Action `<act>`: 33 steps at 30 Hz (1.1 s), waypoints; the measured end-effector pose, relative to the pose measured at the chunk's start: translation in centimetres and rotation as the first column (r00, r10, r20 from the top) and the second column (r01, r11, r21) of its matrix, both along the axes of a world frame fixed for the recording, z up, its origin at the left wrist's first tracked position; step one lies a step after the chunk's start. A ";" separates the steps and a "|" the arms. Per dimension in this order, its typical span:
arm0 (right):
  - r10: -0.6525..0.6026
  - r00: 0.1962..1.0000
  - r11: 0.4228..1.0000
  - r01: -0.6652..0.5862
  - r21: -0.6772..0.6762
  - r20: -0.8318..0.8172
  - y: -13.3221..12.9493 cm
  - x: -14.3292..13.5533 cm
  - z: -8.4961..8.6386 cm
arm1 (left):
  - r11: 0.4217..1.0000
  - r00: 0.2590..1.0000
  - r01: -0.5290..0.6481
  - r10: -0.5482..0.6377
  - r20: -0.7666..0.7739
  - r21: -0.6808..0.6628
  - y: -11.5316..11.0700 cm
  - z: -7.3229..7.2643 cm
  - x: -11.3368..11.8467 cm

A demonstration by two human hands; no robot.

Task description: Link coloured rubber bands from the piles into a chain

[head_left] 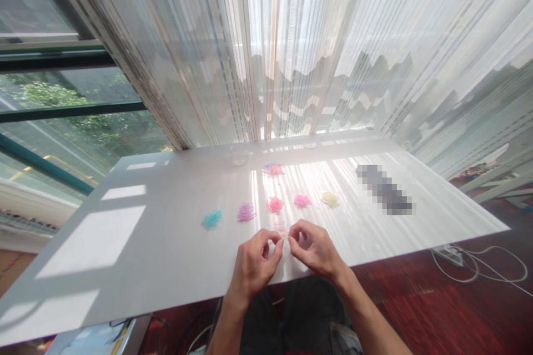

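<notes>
My left hand (259,259) and my right hand (314,247) face each other above the table's front edge. On each, thumb and forefinger are pinched together, the fingertips only a little apart. Whatever the pinches hold is too small to make out. Just behind the fingertips lies a small loose pink pile (281,227), partly covered by the hands. Farther back, heaps of thin strands resembling small rubber bands form a row: a teal heap (212,219), a purple heap (246,212), a red-pink heap (275,205), a pink heap (302,201) and a pale yellow heap (330,199).
Behind the row is a mixed-colour heap (273,170). A clear round container (239,155) stands near the back edge of the white table (166,255). A blurred-out dark object (385,189) lies at right. Striped curtains (270,44) hang behind; white cables (478,266) lie on the floor.
</notes>
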State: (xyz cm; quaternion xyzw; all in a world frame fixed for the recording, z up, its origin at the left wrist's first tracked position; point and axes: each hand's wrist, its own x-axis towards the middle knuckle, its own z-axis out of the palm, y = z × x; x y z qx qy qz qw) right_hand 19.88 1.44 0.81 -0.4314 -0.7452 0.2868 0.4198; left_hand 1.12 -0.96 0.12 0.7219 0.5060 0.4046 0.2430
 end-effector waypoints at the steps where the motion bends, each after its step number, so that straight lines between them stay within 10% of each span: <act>1: -0.002 1.000 1.000 0.001 -0.004 -0.003 0.0 0.0 0.0 | 1.000 1.000 0.002 -0.002 0.002 -0.005 0.0 0.0 0.0; 33: 0.050 0.999 0.962 -0.043 -0.270 0.018 -0.1 2.0 1.1 | 0.999 0.998 0.042 -0.042 0.053 -0.005 -0.1 0.4 0.0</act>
